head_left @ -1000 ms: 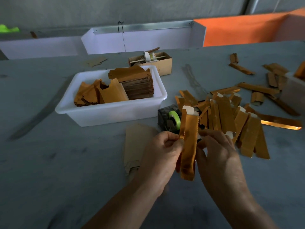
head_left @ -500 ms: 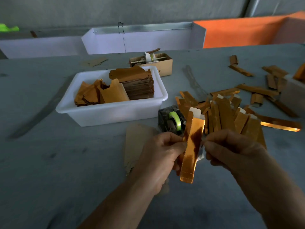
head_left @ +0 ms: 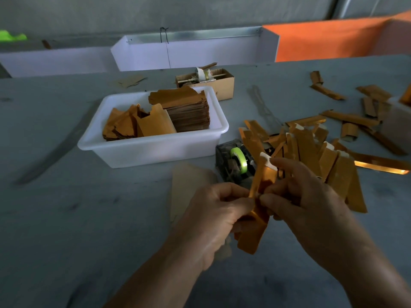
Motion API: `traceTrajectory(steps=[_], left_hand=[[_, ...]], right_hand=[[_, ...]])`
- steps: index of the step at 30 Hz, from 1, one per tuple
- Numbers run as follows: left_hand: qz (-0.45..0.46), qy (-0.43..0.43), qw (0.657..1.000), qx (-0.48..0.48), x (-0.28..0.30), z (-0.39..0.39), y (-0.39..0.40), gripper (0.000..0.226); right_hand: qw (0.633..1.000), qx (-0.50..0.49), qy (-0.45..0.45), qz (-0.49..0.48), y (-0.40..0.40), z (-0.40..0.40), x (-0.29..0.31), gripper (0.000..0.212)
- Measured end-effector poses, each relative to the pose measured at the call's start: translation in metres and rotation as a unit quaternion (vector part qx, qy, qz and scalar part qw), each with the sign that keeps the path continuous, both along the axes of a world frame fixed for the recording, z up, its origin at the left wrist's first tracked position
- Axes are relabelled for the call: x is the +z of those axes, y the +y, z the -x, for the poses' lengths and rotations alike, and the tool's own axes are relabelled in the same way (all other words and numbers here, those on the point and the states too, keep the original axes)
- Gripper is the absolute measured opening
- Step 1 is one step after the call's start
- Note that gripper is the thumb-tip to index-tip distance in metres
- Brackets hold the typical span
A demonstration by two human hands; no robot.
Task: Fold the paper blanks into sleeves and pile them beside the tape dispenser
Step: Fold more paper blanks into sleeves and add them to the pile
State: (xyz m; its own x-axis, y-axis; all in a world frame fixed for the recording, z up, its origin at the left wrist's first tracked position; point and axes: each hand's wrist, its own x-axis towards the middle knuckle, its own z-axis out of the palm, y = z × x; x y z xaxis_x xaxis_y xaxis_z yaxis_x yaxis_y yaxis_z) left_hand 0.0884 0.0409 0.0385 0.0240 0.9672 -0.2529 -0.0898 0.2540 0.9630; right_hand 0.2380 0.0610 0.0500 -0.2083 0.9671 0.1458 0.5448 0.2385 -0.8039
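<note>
— So, what do I have in the hands?
— One gold sleeve (head_left: 255, 221), tilted, over the table (head_left: 66, 218). My left hand (head_left: 213, 218) pinches its middle; my right hand (head_left: 304, 196) grips the upper part.
— Around them?
— One tape dispenser (head_left: 235, 162) just behind, one loose pile of sleeves (head_left: 311, 150) at its right, one white tub (head_left: 153, 147) holding two batches of blanks (head_left: 186, 110), one cardboard box (head_left: 222, 83) beyond.
</note>
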Motion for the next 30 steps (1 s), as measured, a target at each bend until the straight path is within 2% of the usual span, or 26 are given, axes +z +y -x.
traceTrajectory(steps=[9,15,23,27,29,30], left_hand=[[-0.004,0.047,0.998,-0.029,0.001,0.0,-0.002,0.018],[-0.068,0.136,0.988,0.023,-0.004,-0.004,-0.006,0.021],[-0.146,0.179,0.967,0.11,-0.011,-0.018,-0.013,0.018],[-0.159,0.156,0.965,0.137,-0.012,-0.014,-0.015,0.016],[-0.18,0.154,0.961,0.146,-0.01,-0.008,-0.013,0.011],[-0.18,0.153,0.961,0.141,-0.008,-0.006,-0.013,0.01]], right_hand=[[0.998,-0.015,-0.062,-0.02,0.001,0.003,-0.002,0.051],[0.995,-0.026,-0.089,-0.032,-0.002,0.009,-0.001,0.047],[0.98,-0.097,-0.161,-0.064,-0.011,0.017,0.006,0.045],[0.966,-0.093,-0.234,-0.064,-0.009,0.015,0.008,0.062],[0.974,-0.084,-0.202,-0.058,-0.007,0.01,0.006,0.081],[0.985,-0.076,-0.15,-0.049,-0.006,0.008,0.004,0.083]])
